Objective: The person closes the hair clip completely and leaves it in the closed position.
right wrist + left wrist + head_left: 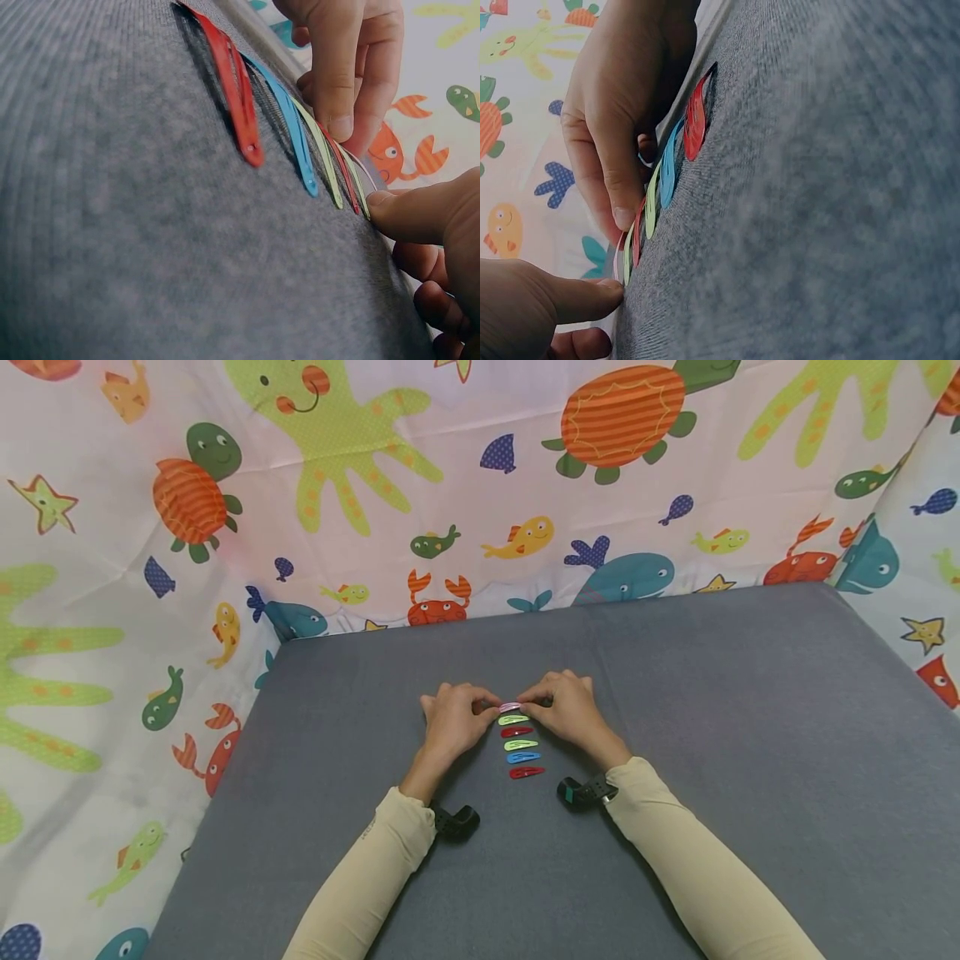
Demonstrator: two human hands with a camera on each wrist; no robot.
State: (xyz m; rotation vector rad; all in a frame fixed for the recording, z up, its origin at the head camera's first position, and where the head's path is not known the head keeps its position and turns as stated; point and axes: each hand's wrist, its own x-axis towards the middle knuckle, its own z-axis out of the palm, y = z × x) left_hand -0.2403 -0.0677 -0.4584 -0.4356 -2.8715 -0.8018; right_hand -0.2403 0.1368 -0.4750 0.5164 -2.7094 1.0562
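Observation:
A pink snap hair clip (510, 707) lies at the far end of a column of hair clips on the grey table. My left hand (456, 718) pinches its left end between thumb and finger, and my right hand (566, 706) pinches its right end. Nearer to me follow a light green clip (513, 720), a red clip (516, 732), another light green clip (521, 745), a blue clip (668, 174) and a second red clip (238, 112). They lie roughly parallel with small gaps. In both wrist views the pink clip is mostly hidden behind the others.
The grey cloth-covered table (720, 727) stretches out around both arms. A white curtain (495, 568) printed with sea animals stands along its back and sides. Black straps with camera mounts (456, 823) sit on both wrists over beige sleeves.

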